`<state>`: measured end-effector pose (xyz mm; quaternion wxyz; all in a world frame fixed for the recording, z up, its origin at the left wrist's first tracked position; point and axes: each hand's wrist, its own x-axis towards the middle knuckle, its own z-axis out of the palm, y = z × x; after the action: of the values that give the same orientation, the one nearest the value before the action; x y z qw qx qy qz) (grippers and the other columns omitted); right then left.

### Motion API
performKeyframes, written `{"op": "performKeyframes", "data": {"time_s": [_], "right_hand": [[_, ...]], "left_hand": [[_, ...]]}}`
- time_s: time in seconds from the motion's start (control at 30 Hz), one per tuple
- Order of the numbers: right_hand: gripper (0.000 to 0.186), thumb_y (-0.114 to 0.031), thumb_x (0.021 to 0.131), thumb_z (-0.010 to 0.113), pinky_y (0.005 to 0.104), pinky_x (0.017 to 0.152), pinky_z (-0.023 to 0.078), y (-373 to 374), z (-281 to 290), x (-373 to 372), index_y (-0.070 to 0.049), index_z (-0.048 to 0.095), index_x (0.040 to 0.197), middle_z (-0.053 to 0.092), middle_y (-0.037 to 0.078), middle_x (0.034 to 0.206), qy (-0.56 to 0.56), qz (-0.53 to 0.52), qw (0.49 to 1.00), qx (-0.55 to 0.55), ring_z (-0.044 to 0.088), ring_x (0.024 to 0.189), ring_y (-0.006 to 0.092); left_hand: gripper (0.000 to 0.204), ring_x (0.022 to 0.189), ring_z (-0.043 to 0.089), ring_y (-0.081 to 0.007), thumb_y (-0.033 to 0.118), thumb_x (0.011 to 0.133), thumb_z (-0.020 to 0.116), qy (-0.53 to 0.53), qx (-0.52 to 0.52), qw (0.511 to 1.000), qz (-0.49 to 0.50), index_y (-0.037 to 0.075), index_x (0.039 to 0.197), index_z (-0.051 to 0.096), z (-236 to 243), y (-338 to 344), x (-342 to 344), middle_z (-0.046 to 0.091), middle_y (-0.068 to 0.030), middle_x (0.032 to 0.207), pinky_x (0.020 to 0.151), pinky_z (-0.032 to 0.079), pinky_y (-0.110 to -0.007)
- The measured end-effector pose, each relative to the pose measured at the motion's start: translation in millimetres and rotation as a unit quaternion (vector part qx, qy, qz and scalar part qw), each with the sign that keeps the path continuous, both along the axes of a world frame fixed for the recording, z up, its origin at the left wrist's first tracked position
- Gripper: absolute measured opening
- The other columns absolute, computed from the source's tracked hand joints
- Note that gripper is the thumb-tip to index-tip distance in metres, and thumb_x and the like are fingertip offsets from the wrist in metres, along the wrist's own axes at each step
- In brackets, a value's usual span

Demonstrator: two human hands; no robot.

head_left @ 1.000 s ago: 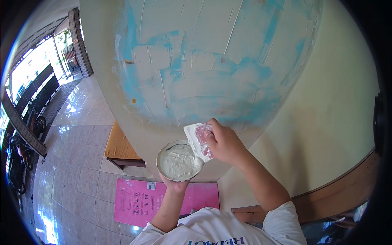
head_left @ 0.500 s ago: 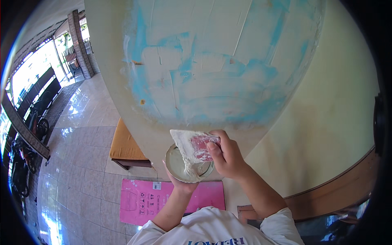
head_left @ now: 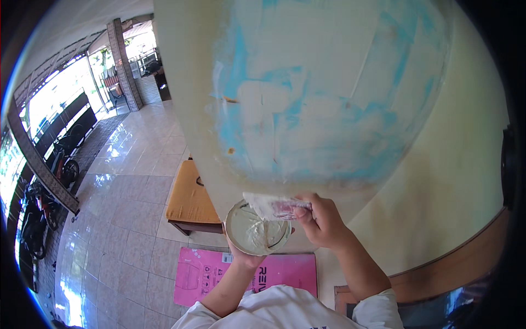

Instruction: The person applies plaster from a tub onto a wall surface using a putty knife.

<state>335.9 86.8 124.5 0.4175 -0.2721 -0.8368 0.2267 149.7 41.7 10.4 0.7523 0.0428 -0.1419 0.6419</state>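
My left hand (head_left: pixel 246 256) is closed around a round, shallow bowl (head_left: pixel 228 233) from below. Off-white putty (head_left: pixel 255 230) lies smeared inside it. In my right hand (head_left: pixel 323 222) is a flat putty scraper (head_left: pixel 268 207), its pinkish-red part under my thumb and its blade coated in putty. The scraper is over the bowl's far rim. Beyond both hands rises a pale wall (head_left: pixel 307 126) with blue patches showing between broad strokes of putty and a few small brown spots.
A stool with a yellow-orange cushioned top (head_left: pixel 192 203) stands left of the bowl. Pink flattened cardboard (head_left: pixel 192 279) lies on the tiled floor (head_left: pixel 126 236) below my hands. Brown wooden furniture (head_left: pixel 416 285) is at lower right. Motorcycles (head_left: pixel 38 214) stand far left by a gate.
The scraper has lifted from inside the bowl toward its far rim and tilted flatter. Putty no longer hangs from it into the bowl. The view has swung left.
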Motion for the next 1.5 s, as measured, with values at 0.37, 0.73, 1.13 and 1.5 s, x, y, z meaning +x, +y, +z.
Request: {"op": "performKeyframes", "data": {"time_s": [0.37, 0.73, 1.13, 1.5], "right_hand": [[0.027, -0.017, 0.082, 0.072, 0.0381, 0.083, 0.053, -15.7, 5.6, -31.3, -0.022, 0.072, 0.109, 0.07, 0.0, 0.105, -0.259, 0.096, 0.944, 0.182, 0.065, 0.102, 0.0206], [0.027, -0.015, 0.078, 0.072, 0.0411, 0.063, 0.052, -2.5, 17.8, -81.1, -0.012, 0.059, 0.101, 0.067, 0.005, 0.074, -0.224, -0.05, 0.96, 0.163, 0.067, 0.066, 0.026], [0.03, -0.015, 0.08, 0.066, 0.0489, 0.062, 0.052, 9.8, 8.8, -105.5, -0.005, 0.057, 0.107, 0.068, 0.016, 0.073, -0.301, -0.037, 0.952, 0.03, 0.068, 0.07, 0.0374], [0.028, -0.017, 0.081, 0.064, 0.0522, 0.065, 0.051, 22.5, 1.5, -95.6, -0.002, 0.056, 0.104, 0.066, 0.02, 0.073, -0.308, -0.072, 0.948, -0.02, 0.066, 0.073, 0.0419]], "left_hand": [[0.062, 0.121, 0.058, -0.0348, 0.059, 0.097, 0.047, 0.058, -0.115, 0.99, 0.057, 0.011, 0.135, 0.057, -7.5, 6.3, -48.9, 0.059, -0.0122, 0.136, 0.101, 0.05, -0.054], [0.077, 0.126, 0.057, -0.0315, 0.076, 0.094, 0.034, 0.059, -0.091, 0.994, 0.01, 0.019, 0.142, 0.052, -3.4, 1.3, -44.8, 0.057, -0.0086, 0.141, 0.105, 0.047, -0.052], [0.072, 0.131, 0.054, -0.0301, 0.068, 0.097, 0.036, 0.052, -0.03, 0.998, 0.01, 0.015, 0.144, 0.05, -19.2, 7.4, -52.2, 0.055, -0.0077, 0.144, 0.11, 0.045, -0.049], [0.062, 0.135, 0.051, -0.0336, 0.054, 0.101, 0.038, 0.081, -0.085, 0.993, 0.018, 0.014, 0.147, 0.048, -35.3, 0.9, -44.9, 0.051, -0.0099, 0.149, 0.112, 0.042, -0.054]]}}
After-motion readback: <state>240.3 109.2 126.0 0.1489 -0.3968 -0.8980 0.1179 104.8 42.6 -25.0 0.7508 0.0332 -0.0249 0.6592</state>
